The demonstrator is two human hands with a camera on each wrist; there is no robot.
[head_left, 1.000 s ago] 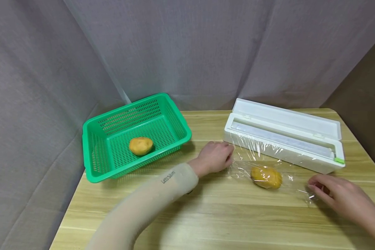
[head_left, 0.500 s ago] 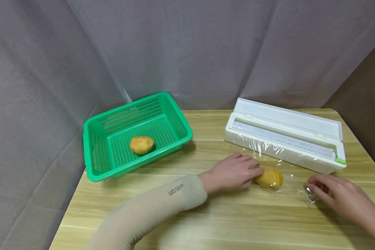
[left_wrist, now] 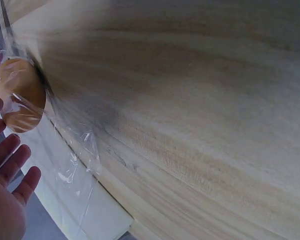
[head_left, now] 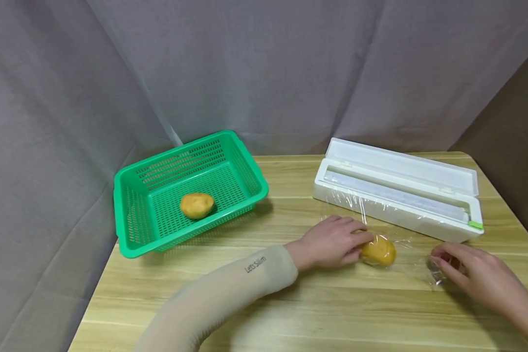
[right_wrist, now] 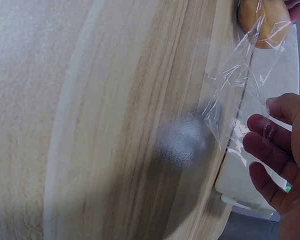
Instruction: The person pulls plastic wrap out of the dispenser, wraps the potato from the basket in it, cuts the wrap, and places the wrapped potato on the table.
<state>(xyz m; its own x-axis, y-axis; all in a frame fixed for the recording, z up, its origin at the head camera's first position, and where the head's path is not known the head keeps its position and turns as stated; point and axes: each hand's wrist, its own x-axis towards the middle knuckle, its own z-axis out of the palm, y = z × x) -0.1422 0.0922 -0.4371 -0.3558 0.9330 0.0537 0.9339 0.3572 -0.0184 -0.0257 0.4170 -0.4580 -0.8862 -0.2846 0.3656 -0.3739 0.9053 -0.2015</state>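
A potato [head_left: 378, 251] lies on the table under clear plastic wrap [head_left: 407, 252], in front of the white wrap box. My left hand [head_left: 334, 241] is at its left end, thumb and index finger close together, pinching the wrap against the potato. In the left wrist view the other fingers [left_wrist: 12, 165] are spread, and the wrapped potato [left_wrist: 22, 95] is beside the thumb. To the right, my right hand [head_left: 475, 274] pinches the wrap's gathered end between thumb and fingers; the right wrist view shows the wrap [right_wrist: 240, 80] stretched from the potato to these fingertips.
The white wrap box [head_left: 396, 208] stands behind the potato, lid raised, its film roll [head_left: 396, 193] inside and a green tab [head_left: 475, 225] at the right end. At left is a green basket [head_left: 127, 239] holding another potato [head_left: 197, 205]. A grey curtain hangs behind the table.
My left hand has moved right, from the wrap's left end to the potato, bringing the wrap toward it. The right hand has stayed in place, pinching the wrap.
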